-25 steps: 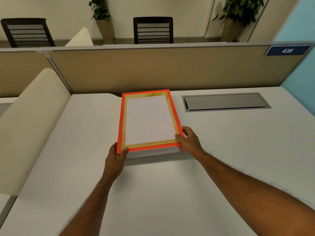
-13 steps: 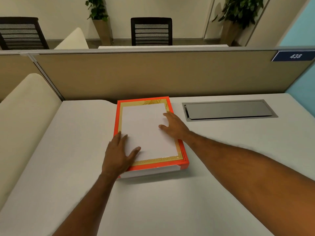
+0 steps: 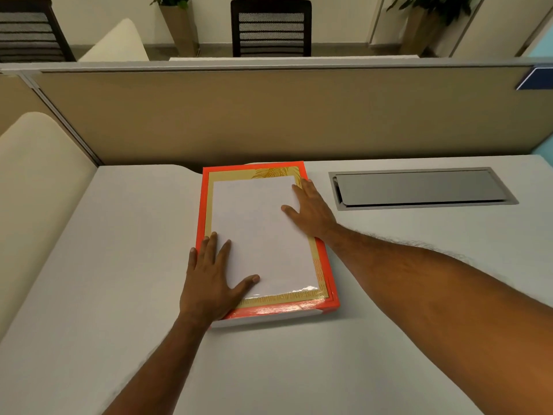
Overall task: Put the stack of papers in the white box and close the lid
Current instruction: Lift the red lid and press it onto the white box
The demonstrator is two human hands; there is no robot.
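The box lies shut on the desk, its lid (image 3: 263, 232) orange-edged with a gold band and a white middle panel. Below the lid's near edge a strip of the white box base (image 3: 269, 318) shows. My left hand (image 3: 212, 280) rests flat on the lid's near left corner, fingers spread. My right hand (image 3: 311, 209) lies flat on the lid's far right part, fingers spread too. Neither hand holds anything. The papers are not visible.
The white desk (image 3: 125, 265) runs to a tan partition (image 3: 269, 115) behind the box. A grey cable hatch (image 3: 422, 188) is set into the desk to the right. A cream curved panel (image 3: 33, 190) borders the left side. Chairs and plants stand beyond the partition.
A second ago both hands gripped the lid's near corners and lowered it. Now the lid is down and both palms lie flat on top of it, the right hand farther back.
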